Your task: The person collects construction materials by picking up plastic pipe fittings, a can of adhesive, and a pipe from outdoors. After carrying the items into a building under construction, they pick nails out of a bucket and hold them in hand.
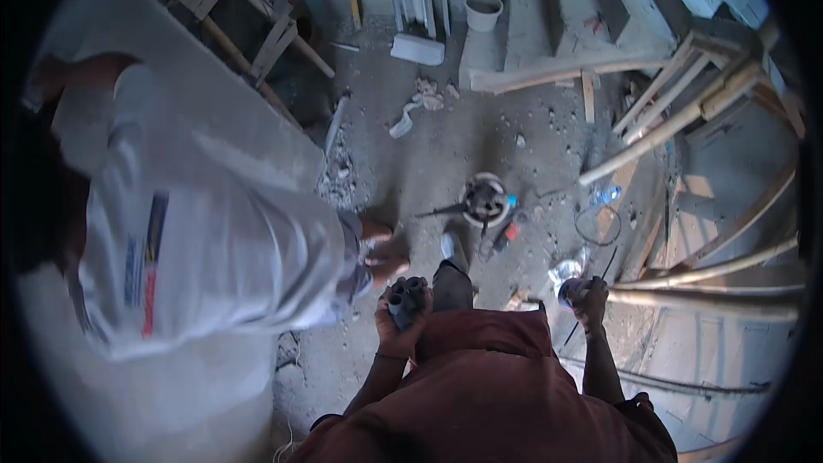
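My left hand (398, 332) is closed around a bunch of short dark grey pipe pieces (406, 302), their round open ends facing up. It is held in front of my dark red shirt. Out to the right, my right hand (590, 302) grips a small round item with a bluish side (566, 293); its exact kind is unclear. A thin dark rod (609, 264) passes by this hand, and I cannot tell whether it is held. On the floor ahead stands a round pale bucket (487, 199) with dark tools in it, a red and black object (512, 231) beside it.
Close on my left, a person in a white shirt (214, 240) leans by a plastered wall. Concrete stairs (531, 34) and a white bucket (483, 10) are at the back. Bamboo poles (669, 133) and timber crowd the right. Rubble (341, 176) litters the floor.
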Available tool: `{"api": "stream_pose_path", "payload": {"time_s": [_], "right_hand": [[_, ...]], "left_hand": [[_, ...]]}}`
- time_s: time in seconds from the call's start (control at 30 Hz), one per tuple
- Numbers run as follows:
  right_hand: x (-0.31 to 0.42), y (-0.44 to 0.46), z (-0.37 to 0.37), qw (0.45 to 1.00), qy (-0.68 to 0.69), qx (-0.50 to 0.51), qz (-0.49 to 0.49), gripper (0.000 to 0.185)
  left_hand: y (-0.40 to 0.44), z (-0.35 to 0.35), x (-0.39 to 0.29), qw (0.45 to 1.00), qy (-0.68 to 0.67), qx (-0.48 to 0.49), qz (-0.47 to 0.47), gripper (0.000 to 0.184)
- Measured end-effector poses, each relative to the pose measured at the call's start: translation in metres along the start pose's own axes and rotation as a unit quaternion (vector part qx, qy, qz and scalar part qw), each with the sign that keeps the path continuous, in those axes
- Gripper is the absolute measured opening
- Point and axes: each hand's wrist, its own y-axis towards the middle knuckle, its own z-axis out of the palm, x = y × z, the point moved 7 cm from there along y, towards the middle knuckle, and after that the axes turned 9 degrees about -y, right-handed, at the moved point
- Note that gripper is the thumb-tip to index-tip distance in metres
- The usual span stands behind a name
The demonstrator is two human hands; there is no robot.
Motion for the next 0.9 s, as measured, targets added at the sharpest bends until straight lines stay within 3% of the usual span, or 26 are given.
{"api": "stream_pose_path", "payload": {"time_s": [0.07, 0.33, 0.53, 0.63, 0.73, 0.77, 0.83, 0.87, 0.9], "right_hand": [[0.022, 0.045, -0.006, 1.0, -0.009, -0.005, 0.019, 0.069], [0.11, 0.181, -0.023, 0.997, -0.056, 0.024, 0.055, 0.068], [0.186, 0.309, -0.027, 0.988, -0.118, 0.103, 0.003, 0.073], [0.255, 0.392, -0.023, 0.98, -0.145, 0.11, -0.074, 0.073], [0.353, 0.479, -0.014, 0.946, -0.212, 0.132, -0.205, 0.081], [0.373, 0.517, 0.01, 0.927, -0.206, 0.163, -0.267, 0.085], [0.434, 0.568, 0.036, 0.86, -0.28, 0.195, -0.379, 0.088], [0.473, 0.586, 0.041, 0.821, -0.295, 0.236, -0.428, 0.09], [0.502, 0.601, 0.051, 0.804, -0.264, 0.178, -0.502, 0.091]], "left_hand": [[0.051, 0.045, -0.008, 0.999, 0.002, 0.031, 0.018, 0.036], [0.149, 0.228, -0.032, 0.988, 0.055, 0.143, 0.015, 0.037], [0.174, 0.218, -0.063, 0.987, -0.029, 0.091, 0.127, 0.041], [0.185, 0.213, -0.064, 0.977, -0.059, 0.114, 0.172, 0.039], [0.186, 0.201, -0.064, 0.92, -0.027, 0.049, 0.388, 0.03], [0.188, 0.196, -0.053, 0.907, -0.07, 0.043, 0.414, 0.028], [0.2, 0.175, -0.033, 0.848, -0.153, 0.111, 0.495, 0.028], [0.202, 0.152, -0.019, 0.817, -0.192, 0.075, 0.538, 0.026], [0.204, 0.144, 0.0, 0.768, -0.214, 0.13, 0.589, 0.025]]}}
